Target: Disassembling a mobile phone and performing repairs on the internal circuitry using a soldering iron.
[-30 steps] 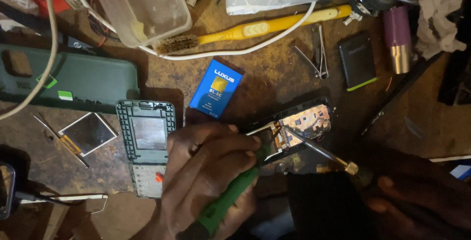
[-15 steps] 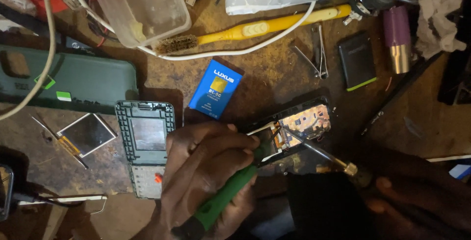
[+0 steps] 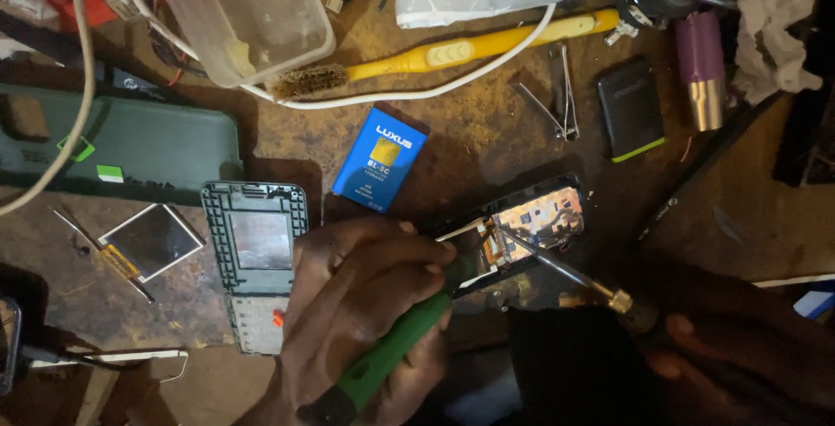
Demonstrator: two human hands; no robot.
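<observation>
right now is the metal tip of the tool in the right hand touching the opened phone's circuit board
Touching. In the head view the thin metal tip runs from the right hand and ends directly on the lit circuit board, with no gap visible between them.

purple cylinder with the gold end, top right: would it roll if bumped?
Probably. The purple cylinder lies on its side on the flat bench, so a sideways nudge should roll it. The crumpled cloth beside it might stop it. It looks rigid, likely smooth.

worn brown wooden workbench (image 3: 487, 143) | scratched, stained | dim warm light
</observation>
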